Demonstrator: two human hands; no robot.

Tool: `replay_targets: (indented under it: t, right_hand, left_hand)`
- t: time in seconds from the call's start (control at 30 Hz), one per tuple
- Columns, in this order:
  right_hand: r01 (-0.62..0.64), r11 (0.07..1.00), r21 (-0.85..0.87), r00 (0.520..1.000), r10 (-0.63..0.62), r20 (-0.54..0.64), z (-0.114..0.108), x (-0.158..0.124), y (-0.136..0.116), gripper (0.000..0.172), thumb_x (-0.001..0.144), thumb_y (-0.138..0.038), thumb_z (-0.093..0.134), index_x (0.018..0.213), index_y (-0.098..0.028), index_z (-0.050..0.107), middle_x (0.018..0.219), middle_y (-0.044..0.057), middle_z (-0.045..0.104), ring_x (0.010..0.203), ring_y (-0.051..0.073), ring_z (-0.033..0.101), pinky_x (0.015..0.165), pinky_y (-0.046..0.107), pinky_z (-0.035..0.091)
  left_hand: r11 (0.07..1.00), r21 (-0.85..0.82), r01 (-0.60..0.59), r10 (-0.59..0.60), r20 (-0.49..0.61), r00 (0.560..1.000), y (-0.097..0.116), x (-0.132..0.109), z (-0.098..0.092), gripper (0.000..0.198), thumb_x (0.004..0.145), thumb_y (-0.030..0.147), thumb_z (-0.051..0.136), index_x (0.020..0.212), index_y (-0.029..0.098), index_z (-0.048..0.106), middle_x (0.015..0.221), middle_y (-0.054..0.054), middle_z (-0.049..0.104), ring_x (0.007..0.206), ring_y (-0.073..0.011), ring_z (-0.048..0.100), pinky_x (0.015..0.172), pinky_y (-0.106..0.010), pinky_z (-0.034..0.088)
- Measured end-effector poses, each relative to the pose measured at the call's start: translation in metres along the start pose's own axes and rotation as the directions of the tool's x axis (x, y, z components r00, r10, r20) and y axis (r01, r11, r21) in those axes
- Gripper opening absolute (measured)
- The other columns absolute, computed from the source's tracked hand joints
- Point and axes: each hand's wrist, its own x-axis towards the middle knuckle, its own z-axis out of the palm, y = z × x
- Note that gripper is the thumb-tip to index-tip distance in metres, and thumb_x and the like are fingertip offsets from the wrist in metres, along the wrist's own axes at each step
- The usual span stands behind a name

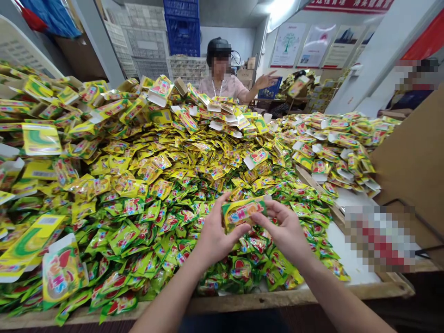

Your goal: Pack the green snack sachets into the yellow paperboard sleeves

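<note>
Between my two hands is a small yellow and green candy box [243, 213], held above a heap of packets. My left hand [219, 231] grips its left end, with the thumb along the lower edge. At the right end, the fingers and thumb of my right hand [282, 226] close on the box near its white flap. Green candy packets [138, 245] with watermelon pictures lie below and around my hands. Yellow candy packets [194, 157] are piled just beyond them. What the box contains is hidden.
Flat and unfilled-looking boxes [65, 273] lie at the left, some with open flaps. More boxes [340, 143] heap up at the right behind a wooden divider [317, 187]. A wooden table edge [263, 300] runs in front. Across the table sits a person [225, 83] with one arm out.
</note>
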Motion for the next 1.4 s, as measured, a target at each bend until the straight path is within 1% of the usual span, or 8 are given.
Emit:
replay_targets:
  t: [0.27, 0.43, 0.57, 0.67, 0.8, 1.0, 1.23, 1.4]
  right_hand:
    - [-0.053, 0.995, 0.087, 0.998, 0.054, -0.016, -0.006, -0.006, 0.022, 0.041, 0.059, -0.047, 0.078, 0.082, -0.019, 0.060, 0.062, -0.001, 0.063, 0.055, 0.012, 0.059, 0.053, 0.025, 0.049]
    - [-0.130, 0.939, -0.317, 0.991, 0.123, -0.044, -0.099, 0.043, 0.005, 0.048, 0.045, -0.043, 0.084, 0.081, -0.018, 0.064, 0.057, 0.000, 0.061, 0.049, 0.014, 0.055, 0.045, 0.027, 0.043]
    - [-0.088, 0.820, -0.566, 0.826, -0.257, -0.501, -0.192, 0.105, -0.054, 0.033, 0.062, -0.049, 0.075, 0.073, -0.021, 0.060, 0.068, 0.008, 0.059, 0.065, 0.022, 0.058, 0.055, 0.036, 0.045]
    - [0.094, 0.714, -0.694, 0.816, -0.455, -0.358, -0.226, 0.132, -0.079, 0.026, 0.080, -0.052, 0.057, 0.085, -0.027, 0.062, 0.082, 0.011, 0.062, 0.085, 0.028, 0.061, 0.068, 0.038, 0.050]
    - [0.138, 0.433, -0.891, 0.925, -0.378, -0.040, -0.194, 0.139, -0.044, 0.026, 0.090, -0.032, 0.041, 0.093, -0.023, 0.065, 0.087, 0.011, 0.067, 0.091, 0.028, 0.063, 0.082, 0.043, 0.050]
    - [0.335, 0.399, -0.853, 0.940, -0.079, 0.332, -0.088, 0.144, 0.042, 0.028, 0.073, -0.011, 0.064, 0.098, -0.021, 0.070, 0.111, 0.006, 0.068, 0.108, 0.024, 0.060, 0.096, 0.034, 0.044]
    - [0.204, 0.521, -0.829, 0.963, 0.047, 0.267, -0.075, 0.151, 0.057, 0.015, 0.086, -0.028, 0.059, 0.092, -0.015, 0.064, 0.098, 0.006, 0.067, 0.090, 0.017, 0.063, 0.085, 0.038, 0.049]
    - [0.073, 0.751, -0.656, 0.997, -0.069, 0.032, -0.101, 0.130, 0.041, 0.008, 0.077, -0.024, 0.061, 0.076, -0.017, 0.066, 0.080, 0.007, 0.070, 0.088, 0.024, 0.064, 0.078, 0.033, 0.049]
  left_hand:
    - [0.954, -0.216, 0.206, -0.172, 0.165, 0.971, -0.004, -0.003, 0.008, 0.035, 0.085, 0.040, 0.054, 0.112, 0.020, 0.042, 0.093, -0.005, 0.064, 0.080, -0.0176, 0.062, 0.070, -0.029, 0.047]
    - [0.960, -0.069, 0.272, -0.239, 0.306, 0.922, -0.009, 0.004, 0.002, 0.051, 0.085, 0.043, 0.051, 0.127, 0.021, 0.032, 0.084, -0.001, 0.063, 0.049, -0.0101, 0.053, 0.051, -0.024, 0.042]
    - [0.976, -0.008, 0.219, -0.216, 0.116, 0.969, -0.010, 0.008, -0.002, 0.050, 0.082, 0.038, 0.054, 0.125, 0.021, 0.035, 0.097, -0.004, 0.060, 0.058, -0.0109, 0.057, 0.058, -0.027, 0.046]
    - [0.985, 0.036, 0.171, -0.171, 0.002, 0.985, -0.013, 0.011, -0.004, 0.049, 0.081, 0.037, 0.055, 0.124, 0.020, 0.038, 0.098, -0.006, 0.059, 0.064, -0.0131, 0.058, 0.063, -0.030, 0.049]
    - [0.983, 0.131, 0.131, -0.124, -0.064, 0.990, -0.020, 0.013, -0.003, 0.044, 0.081, 0.036, 0.054, 0.121, 0.020, 0.042, 0.097, -0.005, 0.058, 0.066, -0.0145, 0.058, 0.067, -0.033, 0.050]
    - [0.978, 0.190, 0.081, -0.064, -0.097, 0.993, -0.030, 0.017, 0.000, 0.036, 0.081, 0.034, 0.055, 0.113, 0.018, 0.048, 0.092, -0.005, 0.059, 0.062, -0.0146, 0.058, 0.065, -0.033, 0.050]
    - [0.981, 0.182, 0.075, -0.043, -0.172, 0.984, -0.033, 0.022, -0.001, 0.027, 0.081, 0.031, 0.054, 0.105, 0.017, 0.052, 0.088, -0.004, 0.060, 0.060, -0.0130, 0.057, 0.060, -0.029, 0.050]
    - [0.957, 0.280, -0.070, 0.002, 0.235, 0.972, -0.015, 0.046, 0.035, 0.022, 0.086, 0.025, 0.047, 0.105, 0.018, 0.055, 0.096, -0.007, 0.064, 0.083, -0.0180, 0.062, 0.078, -0.033, 0.050]
